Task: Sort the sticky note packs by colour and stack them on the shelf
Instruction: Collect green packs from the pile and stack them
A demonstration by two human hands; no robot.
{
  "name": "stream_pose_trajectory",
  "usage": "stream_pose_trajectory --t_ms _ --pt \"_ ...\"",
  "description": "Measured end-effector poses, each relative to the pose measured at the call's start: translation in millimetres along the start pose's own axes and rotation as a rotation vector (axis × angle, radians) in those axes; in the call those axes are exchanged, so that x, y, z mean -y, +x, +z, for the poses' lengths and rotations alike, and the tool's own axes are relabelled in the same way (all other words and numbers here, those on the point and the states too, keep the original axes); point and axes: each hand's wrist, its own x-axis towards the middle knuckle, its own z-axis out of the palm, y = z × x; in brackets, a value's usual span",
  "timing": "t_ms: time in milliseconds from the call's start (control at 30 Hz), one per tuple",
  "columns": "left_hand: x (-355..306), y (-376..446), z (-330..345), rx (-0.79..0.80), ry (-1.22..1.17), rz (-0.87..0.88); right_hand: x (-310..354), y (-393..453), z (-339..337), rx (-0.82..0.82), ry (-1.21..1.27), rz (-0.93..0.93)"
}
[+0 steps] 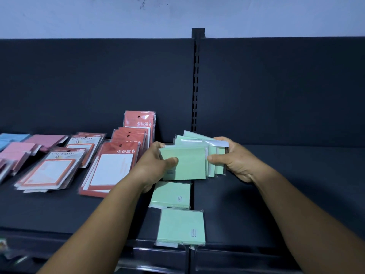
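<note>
Both hands hold a fanned bundle of green sticky note packs just above the dark shelf. My left hand grips the front pack from the left, thumb on its face. My right hand pinches the packs behind it from the right. Two more green packs lie flat on the shelf below the bundle, one right under it and one at the front edge. Red packs lie and lean to the left of my left hand.
Orange-framed packs, pink packs and blue packs lie further left on the shelf. A slotted upright post splits the dark back panel. The shelf's right section is bare.
</note>
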Motion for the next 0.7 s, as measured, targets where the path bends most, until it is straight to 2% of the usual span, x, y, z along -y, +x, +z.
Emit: stream_pose_trajectory --t_ms 233,367,500,700 --pt "-3 -1 4 -0.014 0.001 0.077 1 4 -2 -0.042 -0.059 0.004" --pt "-7 2 -2 -0.136 -0.107 0.119 0 6 -17 -0.136 -0.088 0.034" --pt "-10 3 0 -0.269 -0.099 0.205 3 5 -30 -0.202 -0.142 0.045" --pt "-12 9 2 -0.39 -0.088 0.28 2 4 -40 -0.183 -0.189 0.021"
